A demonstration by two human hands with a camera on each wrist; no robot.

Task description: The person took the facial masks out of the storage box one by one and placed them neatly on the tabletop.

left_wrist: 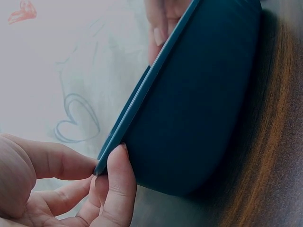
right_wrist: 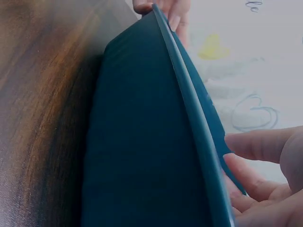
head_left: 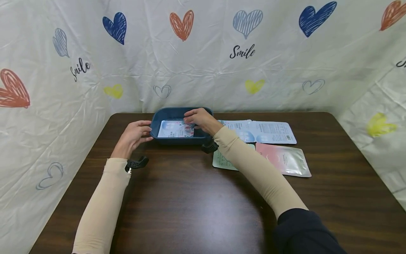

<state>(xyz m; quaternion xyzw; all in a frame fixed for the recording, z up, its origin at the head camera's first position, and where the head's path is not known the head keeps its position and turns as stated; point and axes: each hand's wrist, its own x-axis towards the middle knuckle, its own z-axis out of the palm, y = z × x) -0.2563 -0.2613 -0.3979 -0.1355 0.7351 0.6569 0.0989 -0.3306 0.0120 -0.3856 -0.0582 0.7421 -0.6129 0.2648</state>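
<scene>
A dark blue plastic basin [head_left: 177,141] stands at the back of the table, and a pale blue-and-white printed flat sachet [head_left: 172,129] lies inside it. At its left end my left hand [head_left: 134,135] pinches the rim between thumb and fingers, as the left wrist view shows with the thumb tip and fingertips [left_wrist: 120,184] right at the edge. My right hand [head_left: 203,120] reaches over the basin's right side, its fingers loosely extended above the sachet's right end. In the right wrist view the thumb and index finger [right_wrist: 248,177] show nothing between them.
Two blue-and-white sachets [head_left: 274,132] lie right of the basin, partly behind the right forearm. Nearer are a pink and silver sachet [head_left: 285,159] and a green one [head_left: 223,161], partly covered by the right sleeve. A white curtain [head_left: 203,70] with printed hearts hangs behind the table [head_left: 177,197].
</scene>
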